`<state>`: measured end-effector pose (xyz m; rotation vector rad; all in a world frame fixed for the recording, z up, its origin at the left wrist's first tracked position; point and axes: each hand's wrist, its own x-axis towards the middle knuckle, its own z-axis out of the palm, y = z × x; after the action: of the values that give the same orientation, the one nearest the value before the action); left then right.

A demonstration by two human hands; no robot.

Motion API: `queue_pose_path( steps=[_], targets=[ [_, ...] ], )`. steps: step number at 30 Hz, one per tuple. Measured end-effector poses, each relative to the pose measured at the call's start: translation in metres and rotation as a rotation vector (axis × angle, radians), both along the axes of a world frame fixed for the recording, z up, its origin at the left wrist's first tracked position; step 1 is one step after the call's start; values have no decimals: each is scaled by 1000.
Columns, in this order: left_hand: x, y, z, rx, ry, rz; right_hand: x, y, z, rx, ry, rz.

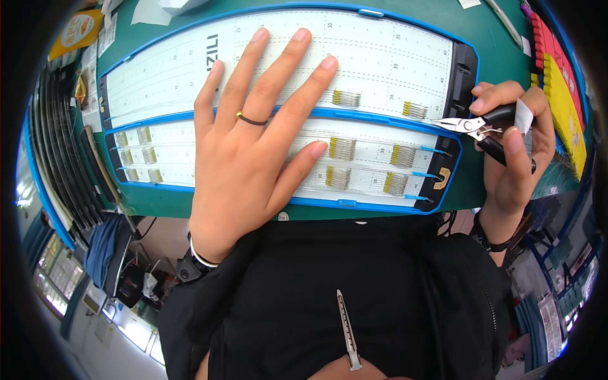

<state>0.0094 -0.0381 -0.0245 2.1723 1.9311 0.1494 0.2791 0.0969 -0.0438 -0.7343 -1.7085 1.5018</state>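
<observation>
My left hand [237, 149], fingers spread, lies palm down across an open flat case [278, 25] with blue edges and white, ruler-marked panels. It covers the middle of both panels. My right hand [519, 161] grips small pointed pliers [467, 125] by their black handles. Their jaws point left over the blue hinge strip at the case's right end. Near the tips sits a small cluster of thin metal pieces with yellow ends [415, 110]. Similar clusters [342, 149] lie in rows on the near panel, among fine clear strands. A white scrap [523, 117] is at my right fingers.
The case lies on a green tabletop [468, 183]. At the right stand red [550, 44] and yellow [563, 114] ridged pieces. Dark curved strips [60, 145] are stacked at the left, near a yellow packet [77, 28]. A metal clip [346, 329] hangs on my black top.
</observation>
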Motion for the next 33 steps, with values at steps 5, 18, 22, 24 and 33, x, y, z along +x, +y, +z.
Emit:
queue_pose_path(
  steps=[5, 18, 22, 24, 33],
  targets=[
    [0, 1, -1, -6, 1, -1, 0, 0, 1, 9, -12, -15],
    [1, 2, 0, 11, -2, -5, 9, -1, 4, 166, -74, -38],
    [0, 0, 0, 17, -20, 1, 4, -33, 12, 2, -5, -89],
    [-1, -1, -2, 52, -75, -33, 10, -45, 18, 43, -137, -37],
    [4, -6, 10, 40, -193, -310, 9, -59, 6, 183, -132, -78]
  ],
)
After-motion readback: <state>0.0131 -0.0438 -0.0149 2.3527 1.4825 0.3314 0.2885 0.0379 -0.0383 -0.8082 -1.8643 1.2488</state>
